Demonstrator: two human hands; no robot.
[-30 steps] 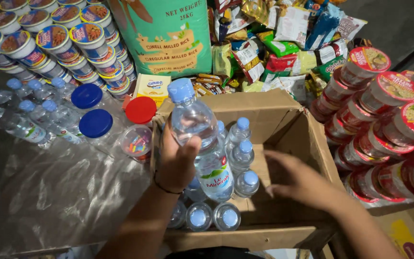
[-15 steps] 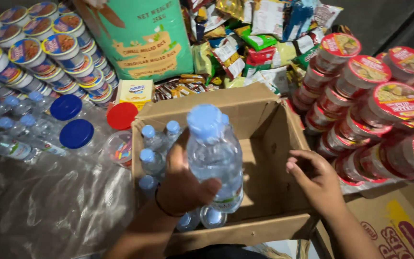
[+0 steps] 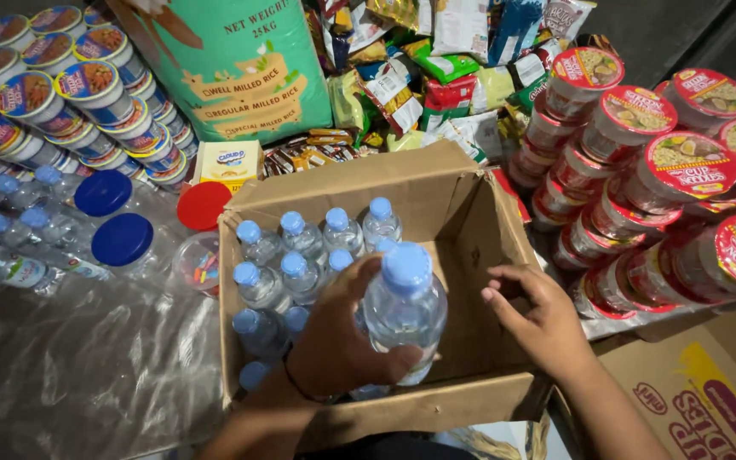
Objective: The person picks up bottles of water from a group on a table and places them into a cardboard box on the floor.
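Note:
My left hand [image 3: 347,341] grips a clear water bottle [image 3: 406,302] with a light blue cap, held upright over the middle of an open cardboard box [image 3: 436,192]. Several more blue-capped bottles [image 3: 300,251] stand packed in the box's left half. My right hand [image 3: 543,319] hovers inside the box's right side with fingers apart, holding nothing, just right of the held bottle.
Stacks of cup noodles [image 3: 666,170] lie right of the box and more [image 3: 53,94] at far left. A green rice sack [image 3: 232,68] and snack packets [image 3: 436,77] sit behind. Lidded plastic jars [image 3: 121,243], wrapped bottles [image 3: 10,230] and clear plastic sheeting [image 3: 78,375] lie left.
My left hand has brought the bottle lower and to the right, further into the box. My right hand stays in the box's right side.

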